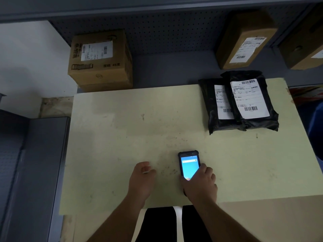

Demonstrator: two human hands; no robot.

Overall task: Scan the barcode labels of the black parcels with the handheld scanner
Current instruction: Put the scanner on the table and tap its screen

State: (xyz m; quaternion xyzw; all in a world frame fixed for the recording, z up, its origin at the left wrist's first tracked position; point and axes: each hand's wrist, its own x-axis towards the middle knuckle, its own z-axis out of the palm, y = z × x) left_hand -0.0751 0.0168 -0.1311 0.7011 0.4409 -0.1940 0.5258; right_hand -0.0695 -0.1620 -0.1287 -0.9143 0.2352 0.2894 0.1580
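Two black parcels lie overlapping at the table's far right, each with a white barcode label facing up: the upper one (251,100) partly covers the lower one (214,103). The handheld scanner (189,164), a phone-like device with a lit blue screen, lies on the table near the front edge. My right hand (201,184) is closed around its lower end. My left hand (142,177) rests on the table to the scanner's left, fingers loosely curled, holding nothing.
The pale green table (122,137) stands against a grey pegboard shelf unit. A brown carton (100,60) sits on the shelf at back left, two more labelled cartons (244,41) at back right. A grey cabinet (35,163) stands left of the table.
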